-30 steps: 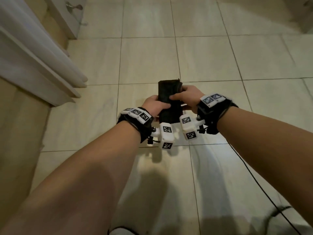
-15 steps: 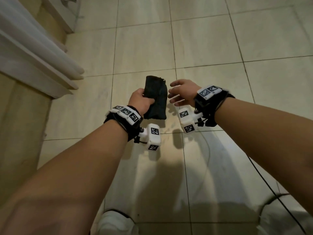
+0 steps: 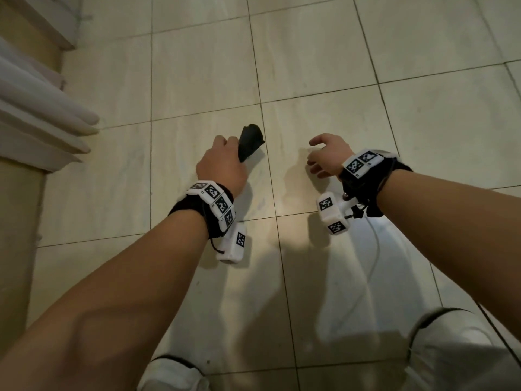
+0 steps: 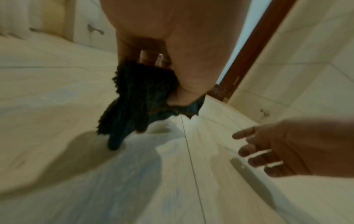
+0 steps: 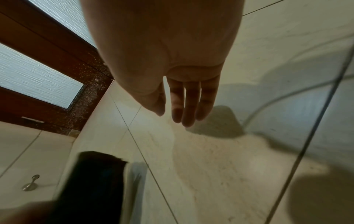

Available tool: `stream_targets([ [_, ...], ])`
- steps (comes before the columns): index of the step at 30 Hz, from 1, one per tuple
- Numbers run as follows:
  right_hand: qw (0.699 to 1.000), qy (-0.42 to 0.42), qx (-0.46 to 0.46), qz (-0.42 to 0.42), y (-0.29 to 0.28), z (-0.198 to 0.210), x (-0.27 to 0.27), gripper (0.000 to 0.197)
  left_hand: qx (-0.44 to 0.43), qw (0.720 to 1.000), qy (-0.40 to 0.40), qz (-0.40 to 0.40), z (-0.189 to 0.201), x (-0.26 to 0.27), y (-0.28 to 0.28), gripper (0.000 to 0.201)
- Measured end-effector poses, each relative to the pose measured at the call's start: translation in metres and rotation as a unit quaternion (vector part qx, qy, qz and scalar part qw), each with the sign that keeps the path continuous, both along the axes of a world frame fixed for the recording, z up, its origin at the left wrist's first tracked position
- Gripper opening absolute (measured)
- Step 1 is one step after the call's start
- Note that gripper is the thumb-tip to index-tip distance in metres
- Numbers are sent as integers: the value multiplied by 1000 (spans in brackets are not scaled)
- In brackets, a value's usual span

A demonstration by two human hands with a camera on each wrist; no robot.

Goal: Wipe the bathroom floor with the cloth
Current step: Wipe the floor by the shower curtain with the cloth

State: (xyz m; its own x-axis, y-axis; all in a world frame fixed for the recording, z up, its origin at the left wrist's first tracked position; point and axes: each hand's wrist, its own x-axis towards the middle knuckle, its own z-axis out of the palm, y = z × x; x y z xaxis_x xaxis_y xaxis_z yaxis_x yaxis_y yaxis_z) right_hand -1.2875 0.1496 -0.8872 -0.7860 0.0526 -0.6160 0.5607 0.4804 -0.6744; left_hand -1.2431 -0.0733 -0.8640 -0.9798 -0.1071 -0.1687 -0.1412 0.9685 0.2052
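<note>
You have 1 cloth (image 3: 250, 142), dark and shaggy, bunched in your left hand (image 3: 222, 167). Your fingers (image 4: 151, 58) and thumb curl round its upper part, and the loose end hangs down over the floor (image 3: 324, 66); whether its tip touches the tile cannot be told. Your right hand (image 3: 327, 156) is beside it, apart from the cloth, holding nothing, with its fingers (image 5: 188, 103) relaxed and nearly straight above the floor. You wear 2 wrist rigs, 1 on each arm, with black-and-white markers. The floor is pale, glossy square tile with dark grout lines, and both hands cast shadows on it. 1 white moulded fitting (image 3: 42, 119) stands at the left edge. The right wrist view shows 1 brown door (image 5: 38, 63) with frosted glass panels and 1 metal doorstop (image 5: 31, 182) by the wall.
</note>
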Motion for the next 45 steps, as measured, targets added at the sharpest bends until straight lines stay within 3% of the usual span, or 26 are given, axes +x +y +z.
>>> stream_targets([
  [3,1000,11,15,12,2,-6,-3,41,-4,994,-84,-62,-18,11,10,30],
  [6,992,43,83,80,4,-10,-9,46,33,995,-87,-35,-29,18,14,28],
  [7,979,61,139,136,4,-11,-11,47,30,996,-71,-34,-32,19,13,29],
  [9,925,99,254,266,4,-13,-12,50,8,996,-61,-63,-37,18,10,38],
  [11,877,121,315,342,1,-17,-10,53,-20,990,-75,-114,-40,17,8,51],
  [16,852,107,351,373,-7,-27,1,48,-71,976,-63,-198,-45,20,13,64],
  [18,851,106,352,375,-7,-27,1,53,-84,971,-41,-218,-47,23,15,62],
  [21,853,102,349,374,-6,-27,0,59,-83,968,-87,-219,-53,24,17,62],
  [26,854,104,351,371,-6,-26,-1,59,-57,983,-101,-141,-57,29,13,62],
  [31,852,92,358,370,-12,-26,-2,57,-91,986,-104,-96,-52,30,19,62],
  [37,854,84,363,364,-17,-26,-8,53,17,989,-141,-39,-51,26,34,65],
  [45,851,89,383,349,-28,-29,-4,43,34,987,-151,-34,-54,27,45,71],
])
